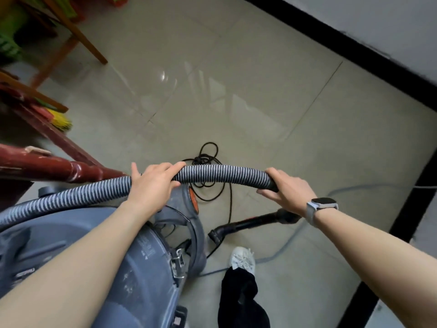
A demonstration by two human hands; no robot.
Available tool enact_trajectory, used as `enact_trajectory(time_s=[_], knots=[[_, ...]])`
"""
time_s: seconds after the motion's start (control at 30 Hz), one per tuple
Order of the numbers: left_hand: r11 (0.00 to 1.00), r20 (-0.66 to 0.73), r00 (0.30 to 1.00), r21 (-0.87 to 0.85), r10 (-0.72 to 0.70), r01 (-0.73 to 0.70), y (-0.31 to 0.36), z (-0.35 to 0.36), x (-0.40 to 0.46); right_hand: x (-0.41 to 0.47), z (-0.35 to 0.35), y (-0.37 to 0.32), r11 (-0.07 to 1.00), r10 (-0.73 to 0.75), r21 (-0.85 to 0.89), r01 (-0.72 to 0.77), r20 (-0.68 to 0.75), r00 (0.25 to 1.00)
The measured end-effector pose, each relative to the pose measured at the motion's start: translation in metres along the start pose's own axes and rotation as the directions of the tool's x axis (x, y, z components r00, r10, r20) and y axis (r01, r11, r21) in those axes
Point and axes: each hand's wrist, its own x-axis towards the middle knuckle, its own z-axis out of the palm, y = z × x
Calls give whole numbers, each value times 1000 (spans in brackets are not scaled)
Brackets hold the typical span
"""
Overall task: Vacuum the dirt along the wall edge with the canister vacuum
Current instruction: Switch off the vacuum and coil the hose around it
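A grey ribbed vacuum hose [220, 176] arches across the middle of the view. My left hand [153, 185] grips it near its middle, fingers curled over the top. My right hand [287, 190] grips the hose's black end cuff. A black wand [250, 223] runs down from under my right hand to a nozzle [216, 235] close to the floor. The grey canister vacuum [118, 268] stands at the lower left, under my left forearm. The wall with its black skirting [335, 43] runs along the upper right.
A black power cord [208, 166] lies coiled on the tiled floor past the hose. A dark red wooden rail [59, 166] and wooden chair legs [89, 41] stand at the left. My white shoe [243, 259] is beside the canister. A black threshold strip [411, 209] lies at the right.
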Motion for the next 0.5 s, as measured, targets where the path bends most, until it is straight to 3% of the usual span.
enact_trajectory(time_s=[0.3,0.4,0.5], knots=[[991,-39,998,-126,-54,49,24,-14,-67,-122,-36,-54,985,149,91,-147,-26,988],[948,-102,991,-315,-91,55,44,-17,-112,-156,-50,-79,972,204,127,-198,-35,978],[801,-194,980,-592,-32,-92,74,-6,-182,-188,-63,-108,933,241,278,-227,-15,971]])
